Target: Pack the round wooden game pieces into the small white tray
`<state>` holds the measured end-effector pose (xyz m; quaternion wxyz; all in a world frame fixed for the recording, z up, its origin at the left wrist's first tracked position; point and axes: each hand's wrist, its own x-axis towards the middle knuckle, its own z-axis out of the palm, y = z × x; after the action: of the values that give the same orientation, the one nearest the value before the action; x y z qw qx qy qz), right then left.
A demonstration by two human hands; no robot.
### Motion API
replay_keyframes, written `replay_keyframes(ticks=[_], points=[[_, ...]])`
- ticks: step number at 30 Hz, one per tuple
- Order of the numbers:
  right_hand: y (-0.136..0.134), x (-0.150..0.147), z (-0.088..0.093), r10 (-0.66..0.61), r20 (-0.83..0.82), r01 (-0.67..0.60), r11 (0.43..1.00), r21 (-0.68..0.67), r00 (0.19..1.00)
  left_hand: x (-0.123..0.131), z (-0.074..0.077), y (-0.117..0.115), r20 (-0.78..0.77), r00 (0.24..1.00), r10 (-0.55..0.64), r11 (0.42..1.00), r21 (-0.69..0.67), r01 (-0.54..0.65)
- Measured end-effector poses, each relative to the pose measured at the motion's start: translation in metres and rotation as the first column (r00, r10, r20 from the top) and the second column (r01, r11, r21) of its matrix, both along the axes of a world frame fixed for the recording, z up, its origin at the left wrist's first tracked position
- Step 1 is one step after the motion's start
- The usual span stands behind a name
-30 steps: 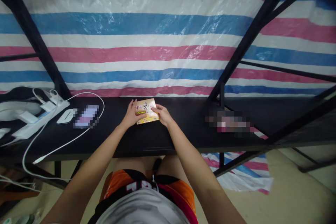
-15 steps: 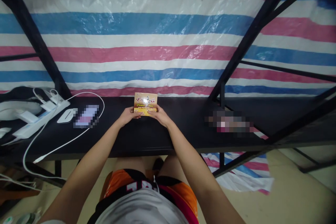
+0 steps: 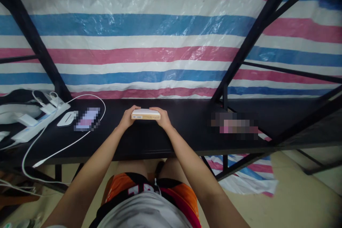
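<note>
Change in the box: half a second ago its printed gold-and-yellow front faced the person; now the box (image 3: 145,117) is turned so that a plain pale face lies uppermost and a narrow tan edge points back toward the body.
What the turn means: the printed front is out of view, so the handling at this moment seems to be a turning-over of the box, done with both hands together.
Left hand: the left hand (image 3: 127,117) clamps the box's left end, its fingers curled over the far left corner.
Right hand: the right hand (image 3: 164,117) clamps the right end in the same way, fingers over the far right corner.
Box and fingers: the box sits level between the two sets of fingers, touching both; whether its underside meets the table (image 3: 149,144) cannot be told.
Edge print: small marks near the left fingers, too small to read surely.
Left of the fingers: a blurred-out phone (image 3: 87,118), well apart, with a white cable (image 3: 60,150) looping around it.
</note>
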<state>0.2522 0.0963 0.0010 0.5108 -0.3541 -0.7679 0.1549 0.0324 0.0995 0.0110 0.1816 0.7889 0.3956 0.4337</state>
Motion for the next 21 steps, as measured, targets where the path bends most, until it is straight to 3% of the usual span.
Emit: replay_keyframes(ticks=[5,11,13,15,18,21], points=[[-0.008,-0.001,0.009,-0.059,0.092,0.024,0.941,0.338,0.994,-0.002,0.012,-0.011,0.018,1.0,-0.007,0.965,0.263,0.002],[-0.014,0.005,0.015,-0.195,0.154,0.074,0.819,0.569,0.969,0.001,0.016,-0.02,0.002,0.996,0.09,0.824,0.562,-0.076],[-0.015,0.006,0.016,-0.224,0.166,0.091,0.816,0.571,0.96,0.002,0.016,-0.021,0.008,0.995,0.104,0.805,0.586,-0.088],[-0.016,0.006,0.016,-0.215,0.176,0.095,0.849,0.52,0.961,0.003,0.017,-0.023,0.013,0.994,0.11,0.819,0.565,-0.098],[-0.017,0.006,0.016,-0.165,0.178,0.089,0.924,0.372,0.97,0.004,0.018,-0.025,0.01,0.993,0.12,0.89,0.442,-0.112],[-0.016,0.005,0.015,-0.121,0.166,0.083,0.972,0.22,0.979,0.003,0.019,-0.022,0.02,0.995,0.101,0.971,0.217,-0.103]])
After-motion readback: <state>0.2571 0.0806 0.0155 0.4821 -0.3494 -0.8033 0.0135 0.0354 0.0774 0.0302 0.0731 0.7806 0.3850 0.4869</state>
